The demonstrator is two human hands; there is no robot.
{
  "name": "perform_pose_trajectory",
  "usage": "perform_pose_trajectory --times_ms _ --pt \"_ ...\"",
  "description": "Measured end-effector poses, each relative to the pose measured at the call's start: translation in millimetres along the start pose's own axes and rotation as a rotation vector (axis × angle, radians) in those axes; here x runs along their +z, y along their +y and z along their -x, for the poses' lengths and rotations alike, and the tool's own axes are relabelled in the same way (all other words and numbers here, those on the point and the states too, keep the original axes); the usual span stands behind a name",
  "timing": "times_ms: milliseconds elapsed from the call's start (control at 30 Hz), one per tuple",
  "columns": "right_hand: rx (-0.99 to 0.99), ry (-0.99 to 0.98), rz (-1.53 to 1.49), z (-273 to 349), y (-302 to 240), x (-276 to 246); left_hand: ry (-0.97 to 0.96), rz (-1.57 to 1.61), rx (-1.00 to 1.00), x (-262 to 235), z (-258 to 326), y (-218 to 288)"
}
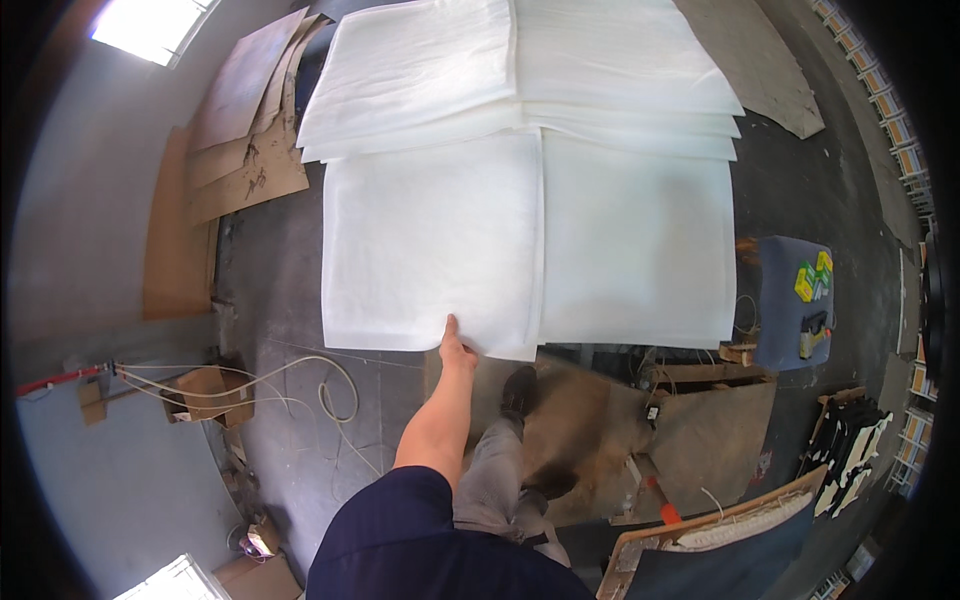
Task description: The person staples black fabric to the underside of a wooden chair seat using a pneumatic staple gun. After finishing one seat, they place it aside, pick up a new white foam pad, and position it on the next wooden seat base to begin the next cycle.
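Note:
My left hand [456, 348] is closed on the near edge of a white sheet [430, 240], which looks soft, perhaps foam or padding. One digit lies on top of the sheet, while the other fingers are mostly hidden at its edge. A second white sheet [635, 240] lies directly to the right, its edge meeting the first. Behind them, more white sheets rest in overlapping layers, a left stack [410, 65] and a right stack [620, 55]. My right hand is out of view.
Brown cardboard sheets [240, 90] lean at the far left. A hose [340, 400] loops over the floor near a cardboard box [205, 395]. On the right, a blue stool [780, 290] carries yellow-green packets [805, 282] and a tool [815, 335]. A wood-framed panel [720, 550] stands lower right.

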State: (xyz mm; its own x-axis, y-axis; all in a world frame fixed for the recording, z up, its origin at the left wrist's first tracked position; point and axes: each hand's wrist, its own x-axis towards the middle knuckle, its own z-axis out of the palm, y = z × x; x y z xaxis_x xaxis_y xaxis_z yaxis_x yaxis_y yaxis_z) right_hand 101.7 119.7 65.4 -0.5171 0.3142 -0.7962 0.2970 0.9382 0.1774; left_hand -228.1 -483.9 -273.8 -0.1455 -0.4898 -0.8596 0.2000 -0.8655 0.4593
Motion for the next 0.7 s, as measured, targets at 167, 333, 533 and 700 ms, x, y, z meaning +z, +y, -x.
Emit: perform_pose_trajectory --times_ms 167,333,533,700 --pt "-0.019 0.010 0.011 -25 -21 -18 -0.091 -0.027 -0.090 17 -28 15" --pt "-0.053 0.024 0.031 -39 -25 -35 0.346 -0.257 0.092 30 -36 10" --pt "-0.054 0.052 0.008 -47 -27 -34 0.335 -0.090 0.069 35 -27 11" --pt "-0.048 0.076 -0.018 -39 -32 -33 0.042 0.034 -0.074 51 -16 30"
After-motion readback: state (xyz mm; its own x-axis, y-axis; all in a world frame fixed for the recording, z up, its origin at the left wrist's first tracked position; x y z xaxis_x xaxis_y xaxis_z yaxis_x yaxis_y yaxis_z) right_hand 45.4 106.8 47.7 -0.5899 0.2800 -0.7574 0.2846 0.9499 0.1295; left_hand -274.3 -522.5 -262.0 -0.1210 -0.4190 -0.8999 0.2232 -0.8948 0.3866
